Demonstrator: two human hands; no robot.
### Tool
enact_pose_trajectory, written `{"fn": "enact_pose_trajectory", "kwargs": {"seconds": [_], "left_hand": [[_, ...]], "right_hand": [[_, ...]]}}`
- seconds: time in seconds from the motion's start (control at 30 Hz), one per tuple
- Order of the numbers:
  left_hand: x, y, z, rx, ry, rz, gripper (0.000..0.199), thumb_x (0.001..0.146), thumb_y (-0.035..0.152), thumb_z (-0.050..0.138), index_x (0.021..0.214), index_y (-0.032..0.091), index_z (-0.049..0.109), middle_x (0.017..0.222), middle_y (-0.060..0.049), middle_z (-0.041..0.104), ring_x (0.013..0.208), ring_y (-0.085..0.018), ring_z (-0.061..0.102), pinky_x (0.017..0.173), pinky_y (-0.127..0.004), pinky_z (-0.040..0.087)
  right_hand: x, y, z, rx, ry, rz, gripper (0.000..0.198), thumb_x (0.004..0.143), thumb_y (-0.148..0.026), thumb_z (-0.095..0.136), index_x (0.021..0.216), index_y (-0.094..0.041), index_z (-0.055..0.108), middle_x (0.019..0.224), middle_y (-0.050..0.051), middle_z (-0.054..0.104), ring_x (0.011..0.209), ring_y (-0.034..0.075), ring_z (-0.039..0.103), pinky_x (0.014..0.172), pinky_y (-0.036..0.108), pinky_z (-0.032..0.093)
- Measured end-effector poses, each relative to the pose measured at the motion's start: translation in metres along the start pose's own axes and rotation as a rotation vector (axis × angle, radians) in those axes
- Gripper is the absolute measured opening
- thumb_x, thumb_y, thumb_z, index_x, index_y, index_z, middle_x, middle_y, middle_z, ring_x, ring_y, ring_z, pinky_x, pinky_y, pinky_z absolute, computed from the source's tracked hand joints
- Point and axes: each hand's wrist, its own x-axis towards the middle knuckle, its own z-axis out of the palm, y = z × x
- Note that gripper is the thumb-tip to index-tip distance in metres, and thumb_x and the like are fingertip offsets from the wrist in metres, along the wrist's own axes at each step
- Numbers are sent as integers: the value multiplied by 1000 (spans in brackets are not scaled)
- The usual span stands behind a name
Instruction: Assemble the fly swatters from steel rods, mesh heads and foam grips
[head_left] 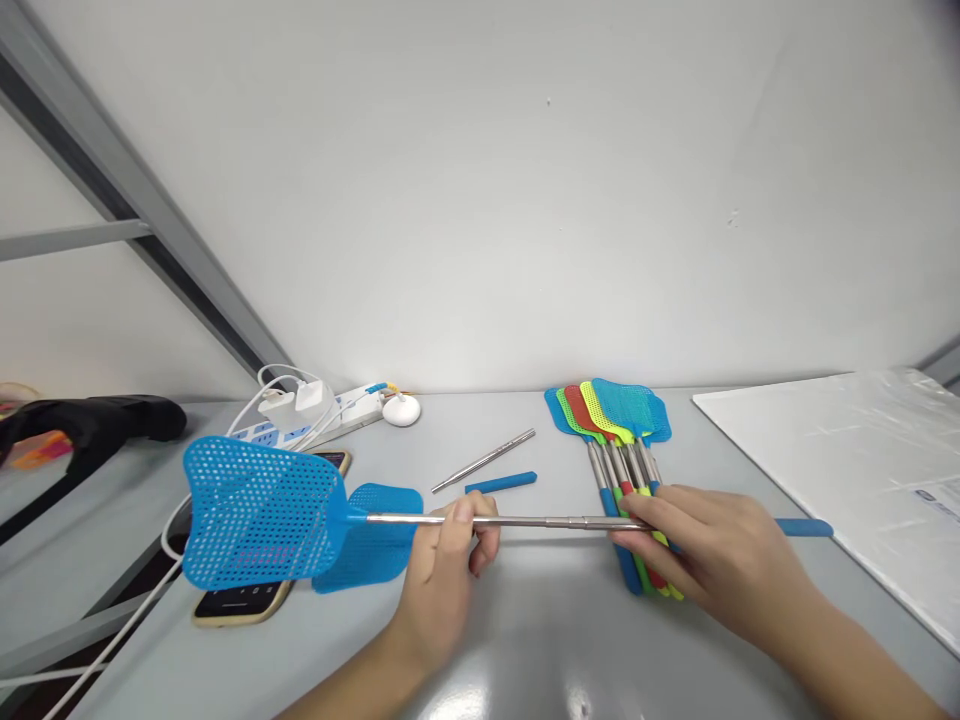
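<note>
A blue fly swatter (262, 512) with an extended metal telescopic rod lies across both my hands, its perforated head at the left and its blue grip at the right. My left hand (444, 570) pinches the rod near the head. Farther along, my right hand (712, 545) closes around the thicker end of the rod by the grip. Behind the right hand, several folded fly swatters (626, 405) in blue, green, red and yellow lie in a stack. A loose blue swatter head (375, 545) rests under the raised one. Beyond my left hand are a loose metal rod (484, 461) and a blue handle sleeve (501, 482).
A phone (244, 602) lies partly under the swatter heads. Power strips with white chargers (311, 398) and cables stand at the back left, beside a round white device (401, 410). A white wrapped panel (847, 470) lies on the right. A metal frame (142, 215) rises at the left.
</note>
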Motion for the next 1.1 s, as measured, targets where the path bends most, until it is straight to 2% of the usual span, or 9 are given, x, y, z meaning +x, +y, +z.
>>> {"fn": "enact_pose_trajectory", "kwargs": {"seconds": [0.23, 0.33, 0.43, 0.53, 0.63, 0.83, 0.97, 1.03, 1.1], "left_hand": [[-4, 2, 2, 166, -267, 2, 48, 101, 41, 27, 60, 20, 36, 58, 2, 32, 58, -14, 33, 59, -31, 25], [-7, 1, 3, 146, -261, 20, 47, 101, 42, 28, 59, 20, 33, 56, 2, 30, 55, -14, 30, 57, -31, 23], [-3, 3, -5, 47, -149, 41, 47, 100, 39, 31, 56, 21, 31, 54, 2, 30, 55, -15, 31, 56, -31, 26], [13, 14, -21, -118, 73, 71, 48, 97, 34, 36, 51, 21, 30, 49, 2, 28, 54, -16, 38, 59, -31, 33], [33, 32, -39, -256, 310, 140, 47, 90, 28, 43, 47, 21, 28, 45, 4, 23, 46, -13, 30, 55, -31, 35], [52, 57, -62, -379, 577, 236, 46, 86, 27, 42, 45, 20, 24, 41, 4, 17, 39, -10, 22, 44, -27, 27], [56, 58, -67, -397, 673, 248, 50, 93, 32, 39, 49, 19, 20, 46, 5, 13, 42, -10, 18, 46, -27, 25], [55, 54, -61, -374, 669, 263, 52, 95, 38, 38, 50, 19, 21, 47, 5, 14, 43, -10, 18, 46, -27, 24], [49, 44, -48, -272, 608, 254, 52, 96, 43, 36, 51, 20, 25, 48, 5, 18, 44, -11, 21, 47, -28, 26]], "right_hand": [[4, -10, 5, 9, 56, -57, 19, 97, -35, 50, 90, -20, 59, 64, -3, 53, 54, 12, 43, 54, 28, 25], [6, -13, 5, -14, 59, -74, 27, 99, -37, 47, 80, -20, 57, 61, -3, 50, 53, 13, 39, 53, 28, 23], [7, -5, 4, -49, 70, -79, 36, 100, -40, 44, 70, -20, 51, 58, -3, 45, 52, 13, 35, 52, 28, 21], [4, 14, 0, -92, 95, -46, 37, 99, -40, 44, 68, -20, 49, 58, -3, 44, 52, 13, 36, 53, 28, 22], [1, 38, -6, -131, 87, 2, 35, 98, -41, 46, 71, -20, 50, 60, -3, 47, 54, 13, 38, 55, 28, 24], [2, 55, -15, -137, 84, -17, 32, 99, -38, 45, 72, -21, 51, 60, -2, 49, 55, 14, 37, 62, 29, 29], [1, 50, -11, -109, 65, -9, 32, 99, -38, 46, 72, -21, 51, 61, -2, 50, 55, 15, 38, 63, 29, 30], [1, 46, -7, -84, 46, -1, 31, 99, -37, 46, 73, -21, 50, 62, -2, 51, 56, 15, 39, 62, 29, 29], [2, 39, -4, -61, 36, 2, 29, 99, -35, 47, 74, -21, 50, 63, -2, 52, 56, 15, 39, 62, 29, 29]]}}
